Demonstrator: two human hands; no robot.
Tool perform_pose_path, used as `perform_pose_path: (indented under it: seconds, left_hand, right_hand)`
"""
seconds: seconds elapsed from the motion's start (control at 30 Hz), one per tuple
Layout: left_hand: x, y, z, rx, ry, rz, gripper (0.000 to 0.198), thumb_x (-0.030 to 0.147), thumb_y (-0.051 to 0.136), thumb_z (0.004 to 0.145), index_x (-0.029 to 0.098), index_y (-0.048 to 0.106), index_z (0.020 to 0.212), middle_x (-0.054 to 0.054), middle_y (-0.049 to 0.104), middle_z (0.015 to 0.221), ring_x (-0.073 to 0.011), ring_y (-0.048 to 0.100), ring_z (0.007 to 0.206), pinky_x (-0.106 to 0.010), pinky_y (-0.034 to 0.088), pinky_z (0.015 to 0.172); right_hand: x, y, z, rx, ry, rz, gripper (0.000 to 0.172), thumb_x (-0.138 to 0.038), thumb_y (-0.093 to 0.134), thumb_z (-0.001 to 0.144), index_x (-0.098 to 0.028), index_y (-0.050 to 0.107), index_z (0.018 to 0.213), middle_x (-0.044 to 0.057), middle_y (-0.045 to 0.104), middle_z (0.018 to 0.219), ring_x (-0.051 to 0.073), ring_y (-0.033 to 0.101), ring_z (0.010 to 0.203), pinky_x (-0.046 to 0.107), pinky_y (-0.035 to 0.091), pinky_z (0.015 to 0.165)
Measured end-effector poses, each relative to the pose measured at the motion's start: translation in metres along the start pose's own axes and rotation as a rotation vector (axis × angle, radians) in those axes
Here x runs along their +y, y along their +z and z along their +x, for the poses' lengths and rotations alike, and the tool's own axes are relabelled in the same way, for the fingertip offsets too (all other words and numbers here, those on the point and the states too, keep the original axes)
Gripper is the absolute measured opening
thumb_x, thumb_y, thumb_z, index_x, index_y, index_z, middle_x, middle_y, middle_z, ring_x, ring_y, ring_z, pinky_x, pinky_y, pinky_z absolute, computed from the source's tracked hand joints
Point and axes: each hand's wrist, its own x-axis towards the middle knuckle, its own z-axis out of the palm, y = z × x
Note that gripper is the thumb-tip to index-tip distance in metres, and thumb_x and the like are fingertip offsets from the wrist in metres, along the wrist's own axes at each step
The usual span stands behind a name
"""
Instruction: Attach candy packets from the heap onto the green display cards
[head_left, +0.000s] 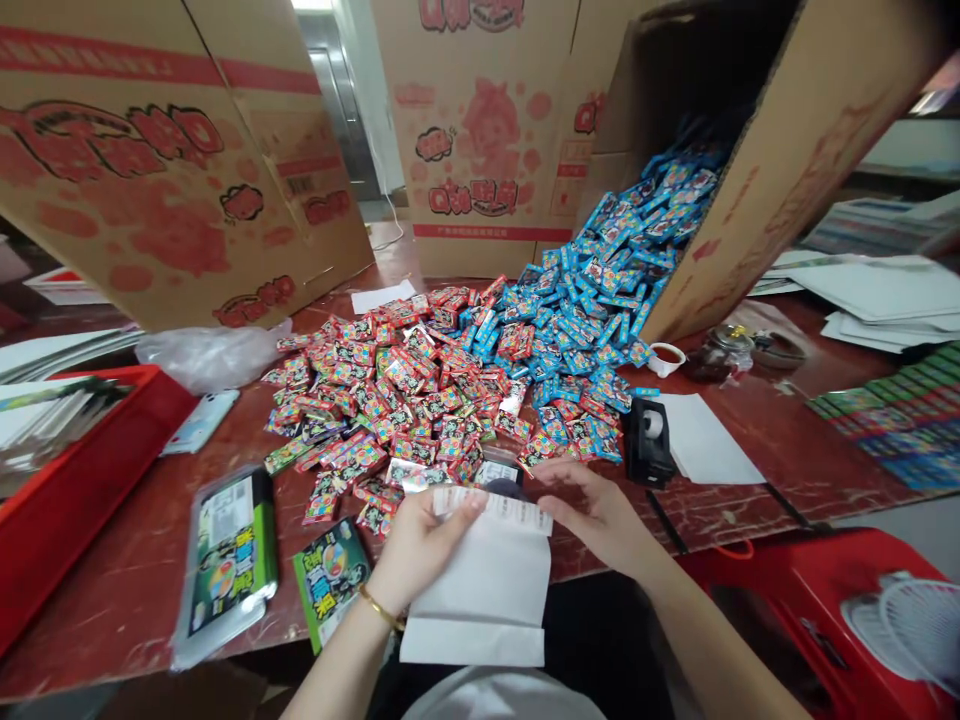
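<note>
My left hand (pixel 431 540), with a gold bangle at the wrist, grips the top left of a white label sheet (pixel 480 595). A row of small printed stickers (pixel 504 507) runs along its upper edge. At the top right corner my right hand (pixel 592 510) has its thumb on the sheet's edge and its fingers curled just above. Beyond both hands spreads a heap of small red candy packets (pixel 405 375), mixing at its right with blue candy packets (pixel 585 300). A green and black printed card (pixel 330 580) lies left of my left wrist.
The blue packets spill from a tipped carton (pixel 750 190). More cartons (pixel 480 160) stand behind. A black tape dispenser (pixel 649 440) and white paper (pixel 705 440) are on the right. On the left are a clear plastic case (pixel 229 560), a phone (pixel 199 422) and a red tray (pixel 82 500).
</note>
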Motion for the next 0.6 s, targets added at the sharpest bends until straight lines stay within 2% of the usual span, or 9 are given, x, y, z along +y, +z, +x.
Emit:
perform_pose_path:
  seconds: [0.1,0.2,0.4,0.5,0.6]
  left_hand:
    - [0.0,0.003,0.001,-0.019,-0.007,-0.022,0.035,0.047,0.062,0.075,0.013,0.067,0.072,-0.003,0.064,0.068,-0.0137,0.052,0.059,-0.02,0.042,0.052]
    - [-0.001,0.004,0.002,-0.021,-0.024,-0.038,0.037,0.049,0.062,0.074,0.013,0.066,0.071,-0.004,0.064,0.068,-0.0136,0.052,0.058,-0.021,0.042,0.052]
    - [-0.005,0.003,0.005,0.0,-0.049,-0.047,0.041,0.053,0.061,0.072,0.012,0.062,0.067,-0.002,0.058,0.061,-0.0117,0.048,0.052,-0.021,0.038,0.049]
    - [-0.007,0.005,0.009,-0.026,-0.061,-0.049,0.042,0.054,0.059,0.072,0.013,0.059,0.064,-0.001,0.055,0.057,-0.0116,0.046,0.05,-0.021,0.037,0.047]
    - [-0.01,0.012,0.014,-0.059,-0.063,-0.023,0.04,0.052,0.057,0.072,0.013,0.057,0.062,0.001,0.051,0.054,-0.0108,0.042,0.047,-0.021,0.033,0.044]
  right_hand:
    - [0.002,0.001,0.0,-0.051,0.024,-0.001,0.009,-0.029,0.062,0.079,-0.02,0.065,0.082,0.007,0.063,0.101,0.021,0.058,0.098,0.035,0.043,0.089]
    - [0.002,0.002,-0.001,-0.025,0.012,0.007,0.01,-0.028,0.063,0.079,-0.02,0.065,0.074,0.007,0.063,0.099,0.021,0.058,0.095,0.035,0.043,0.088]
    - [0.005,0.0,-0.005,-0.041,0.009,0.062,0.005,-0.025,0.063,0.08,-0.021,0.064,0.079,0.006,0.062,0.097,0.02,0.058,0.094,0.034,0.043,0.085]
    - [-0.005,-0.002,-0.005,0.004,-0.051,0.057,0.006,-0.023,0.062,0.08,-0.02,0.062,0.075,0.006,0.06,0.094,0.019,0.056,0.092,0.033,0.043,0.081]
    - [-0.029,0.001,0.003,-0.005,-0.157,0.045,0.006,-0.022,0.061,0.081,-0.02,0.062,0.076,0.004,0.059,0.084,0.018,0.056,0.083,0.031,0.042,0.074]
